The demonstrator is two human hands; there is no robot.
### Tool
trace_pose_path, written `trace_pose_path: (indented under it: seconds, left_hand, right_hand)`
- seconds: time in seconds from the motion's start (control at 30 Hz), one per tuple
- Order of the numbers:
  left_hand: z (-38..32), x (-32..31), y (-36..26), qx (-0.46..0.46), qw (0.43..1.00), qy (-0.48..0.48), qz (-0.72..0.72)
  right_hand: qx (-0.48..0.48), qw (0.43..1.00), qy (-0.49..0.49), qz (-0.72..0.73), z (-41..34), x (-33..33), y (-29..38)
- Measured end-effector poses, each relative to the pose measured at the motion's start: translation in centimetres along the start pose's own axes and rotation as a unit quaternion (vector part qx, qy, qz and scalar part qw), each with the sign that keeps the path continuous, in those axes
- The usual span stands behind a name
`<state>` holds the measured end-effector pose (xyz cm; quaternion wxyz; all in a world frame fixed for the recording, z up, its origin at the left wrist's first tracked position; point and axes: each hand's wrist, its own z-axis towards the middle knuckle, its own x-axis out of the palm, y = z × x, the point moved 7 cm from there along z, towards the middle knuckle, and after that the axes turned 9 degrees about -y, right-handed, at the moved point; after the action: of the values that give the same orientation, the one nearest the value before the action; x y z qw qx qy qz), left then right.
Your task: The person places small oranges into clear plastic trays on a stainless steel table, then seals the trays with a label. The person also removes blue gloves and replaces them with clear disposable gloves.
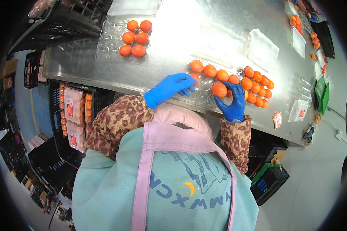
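Observation:
My left hand (173,86), in a blue glove, touches an orange-red fruit (194,78) at the left end of a clear plastic tray (205,84); the fingers partly cover the fruit, and whether they grip it is unclear. In my right hand (233,101), in a darker blue glove, another such fruit (219,90) is held between thumb and fingers over the tray's near side. A row of fruit (210,71) fills the tray's far side, and several near cups hold nothing. Immediately right is a cluster of fruit (256,89) in rows.
Farther back on the metal table (84,65), another clear tray (107,40) holds several fruit (142,38). White foam sheets (262,49) lie behind my hands. A labelled pack (300,111) lies right. Black crates (72,17) stand far left; packed fruit (74,105) sits below the edge.

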<state>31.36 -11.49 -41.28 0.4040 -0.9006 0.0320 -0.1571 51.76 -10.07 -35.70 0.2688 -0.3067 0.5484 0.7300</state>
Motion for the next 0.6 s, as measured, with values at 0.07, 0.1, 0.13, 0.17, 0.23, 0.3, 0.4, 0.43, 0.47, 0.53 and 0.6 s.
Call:
trace_pose_path:
  seconds: [0.07,0.1,0.13,0.17,0.23,0.3,0.4,0.43,0.47,0.53,0.6]
  left_hand:
    - [-0.2,1.4,-0.3,-0.022,1.0,0.012,-0.001]
    - [-0.3,2.1,-0.5,-0.033,0.999,0.029,-0.011]
    - [-0.4,2.7,-0.7,-0.043,0.998,0.047,-0.021]
    - [-0.5,3.3,-0.7,-0.054,0.996,0.064,-0.031]
    - [-0.7,4.3,-0.3,-0.088,0.99,0.071,-0.089]
    - [-0.7,4.5,-0.7,-0.08,0.989,0.074,-0.104]
    - [-0.3,4.4,-2.5,0.024,0.996,0.054,-0.063]
    - [-0.3,4.3,-3.1,0.077,0.995,0.034,-0.05]
    - [-0.5,4.1,-3.7,0.13,0.991,0.013,-0.038]
    - [-0.7,4.1,-4.2,0.157,0.988,-0.001,0.01]
    - [-0.9,4.0,-4.5,0.179,0.982,-0.016,0.051]
  right_hand:
    - [0.036,0.992,-0.031,0.119,-0.4,0.0,0.4]
    - [0.031,0.989,-0.034,0.143,-0.4,0.2,1.0]
    - [0.027,0.985,-0.037,0.167,-0.3,0.3,1.7]
    - [0.023,0.98,-0.041,0.191,-0.2,0.3,2.3]
    - [0.004,0.983,-0.037,0.177,-0.1,0.4,3.1]
    - [-0.005,0.984,-0.04,0.175,-0.3,0.3,3.3]
    - [0.051,0.981,-0.042,0.183,-0.8,0.4,2.5]
    - [0.093,0.965,-0.041,0.241,-1.1,0.8,1.6]
    - [0.134,0.945,-0.039,0.297,-1.6,1.5,0.6]
    - [0.182,0.91,-0.016,0.372,-2.0,2.1,0.1]
    - [0.202,0.896,-0.015,0.395,-2.1,2.4,0.0]
